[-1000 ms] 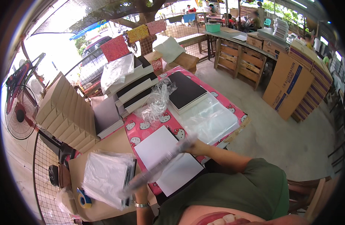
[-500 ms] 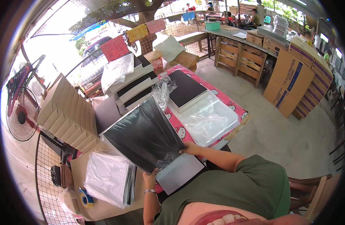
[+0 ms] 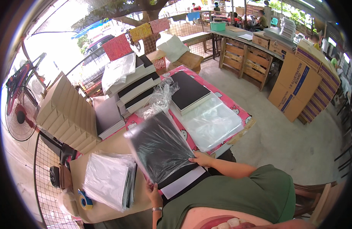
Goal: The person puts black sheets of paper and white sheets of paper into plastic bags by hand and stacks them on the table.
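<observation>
Clear plastic, bunched at its near end, covers a black board [image 3: 157,147] tilted in front of me. From that near end juts a pale panel [image 3: 183,182] with a black strip beside it, close against my body. My left hand [image 3: 154,191] is closed on the near left corner of the plastic-covered board. At the opposite near corner, my right hand [image 3: 202,158] pinches the right edge. Left of my left hand lies a stack of plastic-wrapped boards [image 3: 107,179] on brown board. Beyond my right hand rests a pile of clear plastic bags [image 3: 212,122].
A stack of black boards [image 3: 189,89] stands on the pink patterned table cover [image 3: 235,108], with crumpled plastic [image 3: 160,97] beside it. At left are brown-wrapped packs [image 3: 67,116], a tape roll [image 3: 85,200] and a fan [image 3: 21,116]. Large cartons [image 3: 294,86] lean at right.
Both hands have drawn the plastic-covered board nearer and lower, its far end swinging right. Less of the pale panel shows past the plastic, and the gray-topped stack behind is more exposed.
</observation>
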Demonstrator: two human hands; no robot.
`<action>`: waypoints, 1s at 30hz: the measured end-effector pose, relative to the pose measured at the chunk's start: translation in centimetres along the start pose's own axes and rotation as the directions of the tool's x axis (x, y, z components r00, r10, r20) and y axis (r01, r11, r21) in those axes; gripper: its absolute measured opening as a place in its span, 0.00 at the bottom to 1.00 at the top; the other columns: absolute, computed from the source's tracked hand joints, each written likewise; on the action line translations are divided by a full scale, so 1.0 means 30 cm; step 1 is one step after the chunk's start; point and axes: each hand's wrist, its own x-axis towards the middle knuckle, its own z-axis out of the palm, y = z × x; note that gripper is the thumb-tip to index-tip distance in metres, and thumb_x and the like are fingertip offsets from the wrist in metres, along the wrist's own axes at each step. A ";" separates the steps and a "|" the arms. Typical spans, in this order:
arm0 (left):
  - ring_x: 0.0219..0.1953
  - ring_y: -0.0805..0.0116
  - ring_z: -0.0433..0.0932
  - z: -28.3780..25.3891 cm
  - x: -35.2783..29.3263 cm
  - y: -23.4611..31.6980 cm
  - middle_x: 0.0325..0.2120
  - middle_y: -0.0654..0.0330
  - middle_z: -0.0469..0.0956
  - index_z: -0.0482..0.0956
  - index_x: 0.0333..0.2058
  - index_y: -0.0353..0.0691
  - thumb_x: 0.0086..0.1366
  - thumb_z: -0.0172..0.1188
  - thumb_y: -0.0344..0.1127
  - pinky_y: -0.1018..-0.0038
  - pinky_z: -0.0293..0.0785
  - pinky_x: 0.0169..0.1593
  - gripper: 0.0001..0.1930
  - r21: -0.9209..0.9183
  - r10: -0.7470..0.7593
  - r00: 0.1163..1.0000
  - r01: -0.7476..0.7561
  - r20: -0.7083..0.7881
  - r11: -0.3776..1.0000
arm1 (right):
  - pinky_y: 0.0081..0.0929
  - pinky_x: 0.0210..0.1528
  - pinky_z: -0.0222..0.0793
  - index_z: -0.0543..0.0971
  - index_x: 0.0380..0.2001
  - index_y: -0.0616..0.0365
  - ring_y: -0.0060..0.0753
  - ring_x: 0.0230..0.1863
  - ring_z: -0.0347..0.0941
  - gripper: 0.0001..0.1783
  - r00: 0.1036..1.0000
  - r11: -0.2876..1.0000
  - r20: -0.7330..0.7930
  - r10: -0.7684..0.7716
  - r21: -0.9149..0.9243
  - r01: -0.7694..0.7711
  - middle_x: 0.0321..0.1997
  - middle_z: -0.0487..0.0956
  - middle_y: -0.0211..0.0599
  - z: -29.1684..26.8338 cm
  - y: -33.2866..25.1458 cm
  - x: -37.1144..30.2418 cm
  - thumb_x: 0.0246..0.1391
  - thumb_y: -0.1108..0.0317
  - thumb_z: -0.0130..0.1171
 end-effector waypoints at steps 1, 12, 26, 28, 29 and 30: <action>0.35 0.77 0.69 -0.023 -0.008 -0.025 0.35 0.63 0.71 0.66 0.50 0.33 0.55 0.54 0.20 0.82 0.67 0.40 0.22 0.039 -0.049 0.997 0.047 0.061 0.998 | 0.25 0.54 0.57 0.66 0.52 0.64 0.31 0.49 0.67 0.23 0.999 0.996 0.021 0.044 0.073 -0.046 0.50 0.72 0.37 -0.001 0.063 -0.001 0.56 0.63 0.51; 0.17 0.77 0.64 0.004 0.035 -0.020 0.23 0.64 0.70 0.71 0.39 0.32 0.54 0.60 0.29 0.80 0.63 0.21 0.14 0.447 -0.037 0.997 0.064 -0.069 0.892 | 0.36 0.39 0.75 0.67 0.49 0.58 0.30 0.40 0.73 0.20 0.927 0.692 0.310 0.210 0.623 -0.365 0.41 0.74 0.33 -0.061 -0.114 -0.085 0.55 0.64 0.53; 0.19 0.61 0.72 -0.034 0.037 -0.002 0.16 0.53 0.72 0.73 0.24 0.29 0.56 0.53 0.30 0.66 0.67 0.27 0.08 0.784 0.184 0.979 -0.048 -0.085 0.619 | 0.37 0.38 0.76 0.69 0.47 0.58 0.31 0.39 0.74 0.17 0.911 0.664 0.342 0.230 0.629 -0.404 0.40 0.76 0.34 -0.041 -0.039 -0.060 0.55 0.63 0.53; 0.20 0.57 0.73 -0.079 0.016 -0.036 0.17 0.50 0.73 0.73 0.25 0.30 0.55 0.54 0.29 0.65 0.67 0.27 0.06 0.831 0.241 0.970 -0.104 -0.038 0.547 | 0.37 0.38 0.76 0.70 0.45 0.58 0.31 0.39 0.74 0.16 0.903 0.657 0.363 0.230 0.627 -0.419 0.39 0.76 0.34 -0.046 -0.068 -0.063 0.55 0.63 0.53; 0.21 0.55 0.73 -0.059 -0.004 -0.009 0.17 0.49 0.73 0.74 0.25 0.30 0.54 0.54 0.29 0.64 0.67 0.27 0.06 0.821 0.232 0.972 -0.108 -0.030 0.560 | 0.37 0.38 0.76 0.70 0.45 0.58 0.31 0.39 0.74 0.16 0.904 0.652 0.362 0.230 0.632 -0.419 0.38 0.76 0.34 -0.051 -0.069 -0.065 0.55 0.62 0.53; 0.21 0.53 0.73 -0.046 -0.023 0.012 0.17 0.48 0.73 0.74 0.25 0.31 0.53 0.55 0.28 0.64 0.67 0.28 0.05 0.812 0.223 0.975 -0.112 -0.023 0.573 | 0.37 0.37 0.76 0.71 0.44 0.58 0.31 0.39 0.74 0.16 0.904 0.648 0.360 0.229 0.637 -0.418 0.38 0.76 0.34 -0.056 -0.067 -0.069 0.55 0.62 0.53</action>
